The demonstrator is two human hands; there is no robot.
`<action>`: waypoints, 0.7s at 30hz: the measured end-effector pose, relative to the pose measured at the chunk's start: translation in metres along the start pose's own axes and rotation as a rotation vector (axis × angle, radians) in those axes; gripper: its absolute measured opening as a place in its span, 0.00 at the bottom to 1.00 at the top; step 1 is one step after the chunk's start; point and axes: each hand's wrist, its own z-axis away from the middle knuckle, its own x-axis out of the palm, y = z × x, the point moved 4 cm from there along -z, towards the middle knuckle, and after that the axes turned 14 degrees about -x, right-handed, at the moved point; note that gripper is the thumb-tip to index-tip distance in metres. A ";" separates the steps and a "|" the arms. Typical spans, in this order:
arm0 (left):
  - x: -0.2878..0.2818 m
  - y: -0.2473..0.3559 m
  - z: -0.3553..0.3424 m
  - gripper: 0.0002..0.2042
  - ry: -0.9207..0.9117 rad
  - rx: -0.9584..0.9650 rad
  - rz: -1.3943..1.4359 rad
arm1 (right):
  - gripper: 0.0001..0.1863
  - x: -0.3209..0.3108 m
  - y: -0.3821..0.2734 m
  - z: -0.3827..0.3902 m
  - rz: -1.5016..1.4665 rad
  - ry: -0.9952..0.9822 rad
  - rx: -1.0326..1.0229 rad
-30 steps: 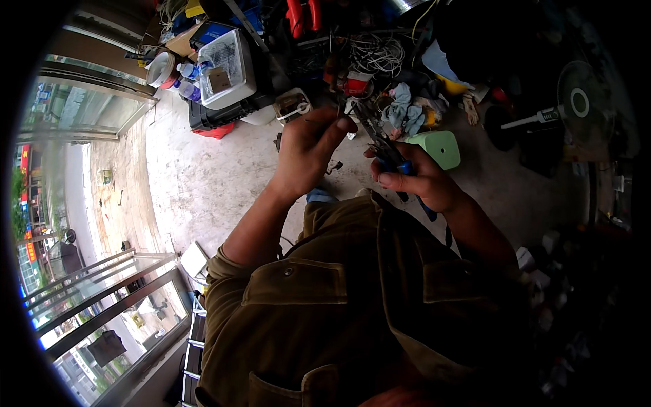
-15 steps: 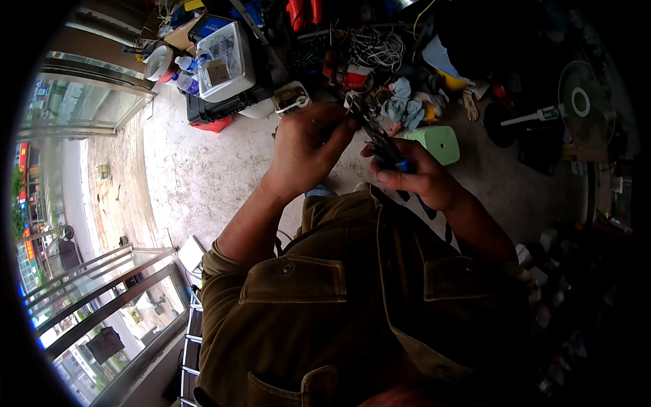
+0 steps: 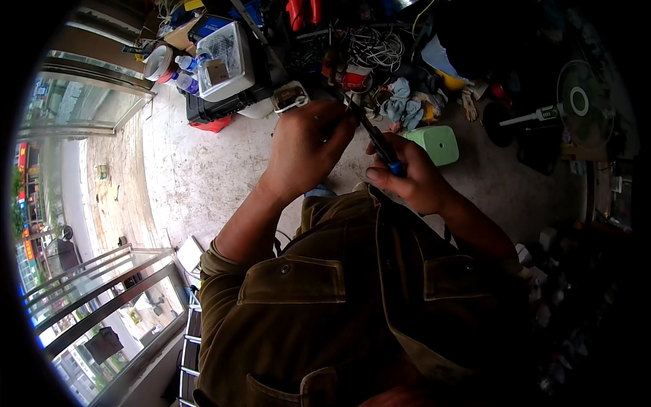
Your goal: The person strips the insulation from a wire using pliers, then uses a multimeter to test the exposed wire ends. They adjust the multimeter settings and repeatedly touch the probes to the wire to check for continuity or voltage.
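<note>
In the middle of the head view, my right hand is closed round a dark pair of pliers with blue grips. The pliers point up and forward, their jaws close beside the fingertips of my left hand. My left hand is pinched on a small, thin thing at the jaws, too small and dark to name. Whether the jaws touch it I cannot tell.
On the floor lie a pale green stool, rags, coiled cables and a white tub on a black case. A standing fan is at right, glass doors and a ladder at left.
My left hand has shifted slightly up and left. The pliers in my right hand have turned and look narrower, with the lower handle no longer showing.
</note>
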 end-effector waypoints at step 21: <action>0.019 -0.022 0.003 0.13 -0.005 -0.173 0.209 | 0.18 -0.002 0.009 0.001 0.321 0.171 -0.111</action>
